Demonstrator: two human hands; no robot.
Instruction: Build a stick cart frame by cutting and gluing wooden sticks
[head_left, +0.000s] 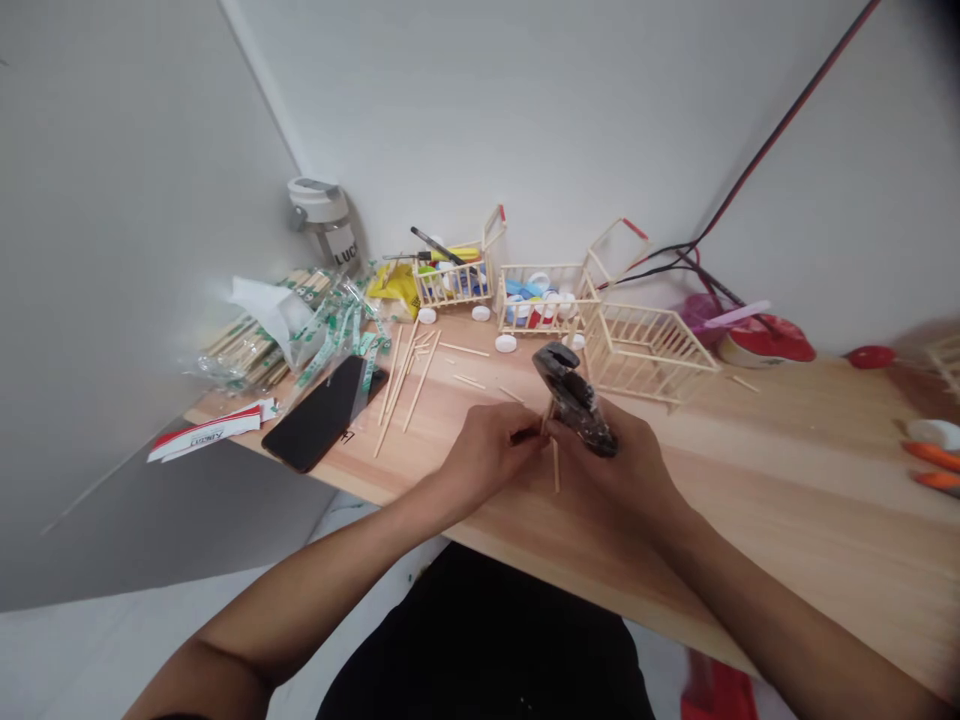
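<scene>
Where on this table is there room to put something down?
The bare tabletop right of the right hand is free, between the stick crib and the front edge. It's crowded at the left, around the phone and stick packets, and behind, by the cap-filled crates.

"What's the long pale tabletop [750,450] made of?"

"Smooth, satin light wood."

"And the thin wooden sticks [421,380] on it?"

"Bare matt wood. The flat black phone [319,415] on it looks glossy, and the dark mottled glue gun [576,400] above it looks like worn plastic."
</scene>
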